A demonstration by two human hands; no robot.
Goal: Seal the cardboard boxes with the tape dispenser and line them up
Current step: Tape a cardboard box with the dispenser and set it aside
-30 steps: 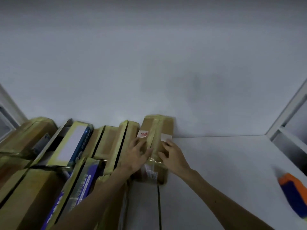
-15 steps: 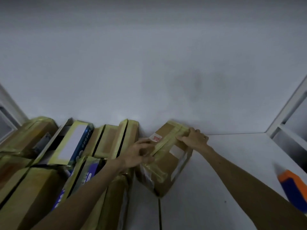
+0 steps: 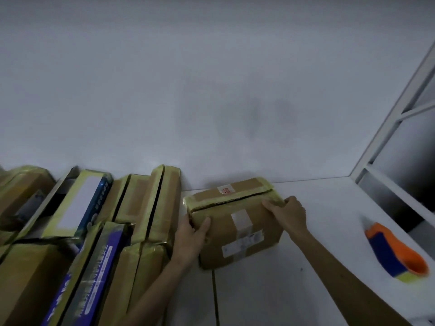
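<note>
Now: both hands clasp one taped box

Presently the cardboard box [image 3: 237, 222] sits on the white tabletop [image 3: 306, 285] close to the wall, just right of the row of taped boxes [image 3: 146, 208]. The left hand [image 3: 188, 236] grips its left end, thumb laid on the front face, wedged between this box and the row. The right hand [image 3: 289, 212] grasps the right top edge, its fingers [image 3: 270, 203] curled over the yellowish tape. A red-and-white sticker shows on top and a white label on the front. The orange-and-blue tape dispenser [image 3: 395, 252] lies untouched, well apart to the right, near a white frame [image 3: 388, 128].
</note>
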